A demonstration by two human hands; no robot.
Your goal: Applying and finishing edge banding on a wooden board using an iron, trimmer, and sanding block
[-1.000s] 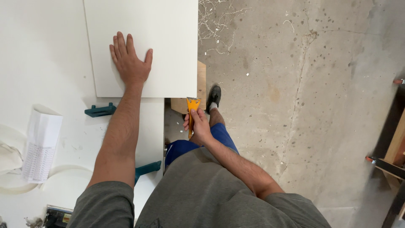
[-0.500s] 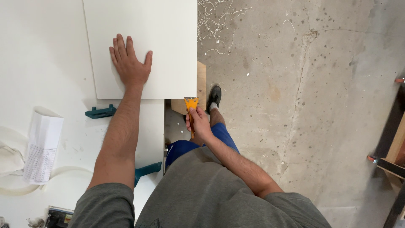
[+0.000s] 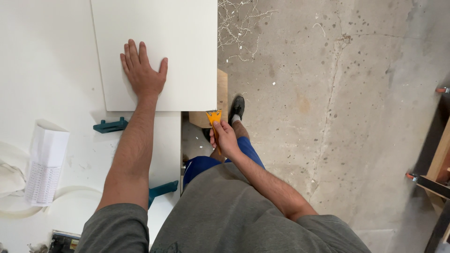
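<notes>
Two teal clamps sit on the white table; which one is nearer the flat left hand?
The upper teal clamp, just below the white panel under the left hand. The lower teal clamp lies by the elbow.

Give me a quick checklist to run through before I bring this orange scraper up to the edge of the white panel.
1. Left hand flat on the white panel, fingers spread: ok.
2. Orange scraper gripped in the right hand, forked tip pointing up at the panel's near right corner: ok.
3. Tip in contact with the panel edge: cannot tell.
4. Left-hand fingers away from the edge being worked: ok, they lie well inside the panel.
5. Panel clamped to the white table: cannot tell; the teal clamp lies beside the near edge.
6. Footing: ok, one black shoe flat on the concrete floor.
</notes>
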